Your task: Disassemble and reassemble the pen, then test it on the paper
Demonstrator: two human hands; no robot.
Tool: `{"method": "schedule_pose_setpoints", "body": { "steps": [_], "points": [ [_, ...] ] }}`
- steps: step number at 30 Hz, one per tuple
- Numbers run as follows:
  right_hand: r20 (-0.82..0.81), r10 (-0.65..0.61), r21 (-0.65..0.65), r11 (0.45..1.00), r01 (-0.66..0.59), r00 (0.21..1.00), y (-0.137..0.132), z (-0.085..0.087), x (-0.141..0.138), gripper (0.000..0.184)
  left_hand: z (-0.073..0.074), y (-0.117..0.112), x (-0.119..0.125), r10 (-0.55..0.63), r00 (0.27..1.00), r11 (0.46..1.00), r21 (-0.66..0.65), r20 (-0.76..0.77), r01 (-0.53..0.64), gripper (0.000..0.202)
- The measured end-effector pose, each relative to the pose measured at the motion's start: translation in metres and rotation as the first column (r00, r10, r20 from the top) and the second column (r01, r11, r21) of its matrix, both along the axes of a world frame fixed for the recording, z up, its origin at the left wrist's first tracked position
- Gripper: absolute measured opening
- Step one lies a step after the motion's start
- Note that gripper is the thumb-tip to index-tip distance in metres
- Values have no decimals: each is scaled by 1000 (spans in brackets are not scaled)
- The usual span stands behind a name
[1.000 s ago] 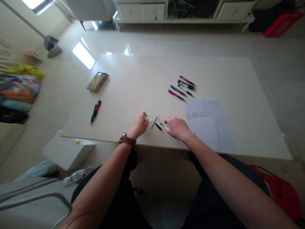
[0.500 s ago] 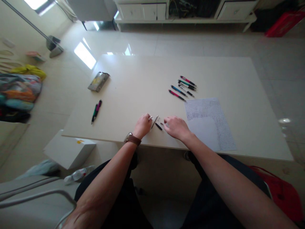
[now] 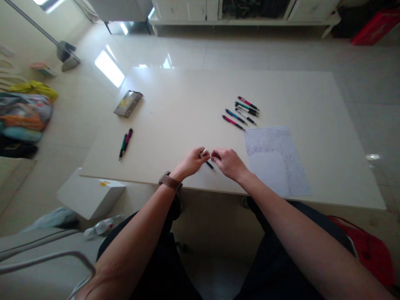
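My left hand [image 3: 197,159] is closed around a white pen barrel [image 3: 204,153], whose end pokes out past the fingertips. Close beside it, my right hand [image 3: 229,161] pinches something too small to make out, right at the end of the barrel. The two hands nearly touch above the table. Beneath them lies a black pen grip [image 3: 209,165], partly covered by my left hand. Other small parts that lay here are now hidden or in the fingers.
Several pens [image 3: 236,116] lie in a slanted group beyond my right hand. A sheet covered in writing [image 3: 296,166] lies to the right. At the left are a green pen [image 3: 122,146], a purple pen [image 3: 128,139] and a grey box [image 3: 128,103] on the white table [image 3: 175,100].
My hands have come together. The left has moved right with the white barrel, and the right has lifted and pinches at the barrel's end. The small parts between them no longer show, except the black grip.
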State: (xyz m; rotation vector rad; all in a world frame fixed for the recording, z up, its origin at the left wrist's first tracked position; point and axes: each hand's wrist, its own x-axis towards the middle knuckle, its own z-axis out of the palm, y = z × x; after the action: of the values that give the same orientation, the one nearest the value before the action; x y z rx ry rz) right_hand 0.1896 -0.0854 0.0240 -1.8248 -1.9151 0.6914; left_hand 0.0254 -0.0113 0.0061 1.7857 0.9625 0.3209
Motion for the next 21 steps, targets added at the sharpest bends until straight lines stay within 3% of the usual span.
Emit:
{"method": "schedule_pose_setpoints", "body": {
  "steps": [5,10,15,21],
  "points": [
    [35,-46,-6,999,46,998,1,-1,0,15,0,1,-7,16,991,1000,24,-135,-13,12],
    [67,-68,-38,997,70,995,1,0,1,15,-17,-1,-16,120,914,991,104,-387,-86,15],
    [86,-78,-37,996,82,993,1,3,2,14,-28,-5,-14,101,868,980,201,-486,-2,7],
    [99,-97,-60,993,103,990,0,7,2,14,-27,-9,-10,191,819,951,310,-540,-18,16]
  ]
}}
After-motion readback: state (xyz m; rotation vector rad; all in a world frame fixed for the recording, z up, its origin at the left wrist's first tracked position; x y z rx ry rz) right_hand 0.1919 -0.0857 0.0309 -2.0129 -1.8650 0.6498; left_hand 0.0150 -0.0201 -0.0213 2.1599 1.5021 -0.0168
